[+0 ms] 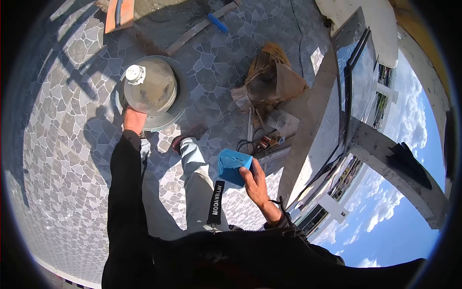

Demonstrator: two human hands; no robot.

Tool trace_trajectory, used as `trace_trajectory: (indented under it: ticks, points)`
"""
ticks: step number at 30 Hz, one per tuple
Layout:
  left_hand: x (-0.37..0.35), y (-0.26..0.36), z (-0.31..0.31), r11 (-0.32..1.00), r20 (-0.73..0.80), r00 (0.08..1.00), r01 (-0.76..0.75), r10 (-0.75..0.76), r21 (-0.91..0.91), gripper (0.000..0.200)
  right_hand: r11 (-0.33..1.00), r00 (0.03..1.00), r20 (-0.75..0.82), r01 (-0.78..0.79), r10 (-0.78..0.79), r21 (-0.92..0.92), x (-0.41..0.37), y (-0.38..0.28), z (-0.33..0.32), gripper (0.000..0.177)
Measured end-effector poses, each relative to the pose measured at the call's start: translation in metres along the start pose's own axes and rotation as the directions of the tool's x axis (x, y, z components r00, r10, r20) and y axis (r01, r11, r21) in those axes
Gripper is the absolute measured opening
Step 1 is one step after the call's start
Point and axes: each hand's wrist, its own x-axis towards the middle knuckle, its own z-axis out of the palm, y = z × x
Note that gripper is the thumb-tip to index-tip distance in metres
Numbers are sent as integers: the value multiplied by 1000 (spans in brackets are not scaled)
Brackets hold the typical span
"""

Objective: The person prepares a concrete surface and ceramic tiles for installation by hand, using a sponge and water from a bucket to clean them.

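My left hand (134, 120) grips the near side of a large clear plastic bottle (156, 91) with a white cap; its fingertips are hidden behind the plastic. The bottle is tilted over a round tub (179, 113), its cap toward the far left. Closer to my body, my right hand (256, 183) is closed around a blue block (233, 166) that looks like a sponge, thumb on its near face. The block is held in the air, apart from the tub.
An open brown paper sack (272, 79) stands ahead to the right. Near it lie cables and small items (269, 140) beside a low ledge (308, 130). Farther off are wet grey mortar (168, 26), a wooden strip (199, 30), a blue-handled tool (218, 23) and an orange float (119, 15).
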Motion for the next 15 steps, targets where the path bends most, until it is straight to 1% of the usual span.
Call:
trace_trajectory:
  ticks: [1, 2, 3, 4, 5, 6, 7, 8, 9, 10, 11, 12, 13, 14, 15]
  points:
    - [-4, 27, -9, 970, -1, 999, 53, -54, 235, 33, 1000, 1000, 20, 6, -6, -2, 3, -1, 3, 40]
    - [7, 12, -13, 969, -25, 998, 70, -66, 237, 33, 1000, 999, 46, 11, -11, -1, 7, -1, 7, 40]
    - [25, -12, -9, 898, -46, 993, 78, -108, -432, 34, 1000, 999, 36, 20, -20, 9, 11, -1, 13, 41]
    - [27, -14, -16, 426, -43, 989, 22, -143, -905, 36, 999, 999, 25, 25, -25, 20, 14, -3, 18, 41]
    - [25, -17, -26, 433, -61, 987, 10, -151, -901, 36, 998, 998, 65, -8, 11, -56, 18, -10, 19, 42]
    - [17, 9, -34, 448, -140, 989, -107, -41, -887, 38, 997, 998, 63, -15, 20, -80, 24, -19, 27, 43]
    - [10, 31, -46, 450, -209, 975, -219, 74, -866, 40, 996, 998, 65, 16, -10, -84, 35, -26, 37, 43]
    - [0, 47, -66, 458, -209, 975, -218, 71, -862, 40, 995, 997, 67, 44, -39, -86, 47, -32, 49, 44]
    - [-11, 63, -88, 652, -316, 945, -293, 86, -699, 43, 989, 988, 80, 137, -131, -62, 66, -18, 63, 47]
    - [-23, 76, -108, 806, -408, 904, -334, 128, -488, 45, 967, 977, 91, 206, -194, -151, 90, -12, 81, 48]
    - [-34, 85, -131, 901, -465, 878, -286, 110, -326, 46, 971, 978, 132, 183, -163, -157, 112, -18, 103, 49]
    - [-40, 88, -155, 963, -527, 843, -222, 111, -153, 46, 952, 959, 144, 266, -245, -151, 140, -19, 128, 49]
    - [-39, 75, -178, 922, -550, 819, -326, 165, -209, 47, 900, 932, 143, 359, -332, -246, 165, -25, 153, 52]
    - [-38, 67, -198, 867, -579, 786, -427, 216, -257, 49, 831, 912, 209, 407, -352, -378, 189, -20, 177, 56]
    - [-38, 69, -214, 908, -634, 755, -370, 169, -199, 52, 760, 899, 183, 435, -397, -483, 205, -13, 200, 55]
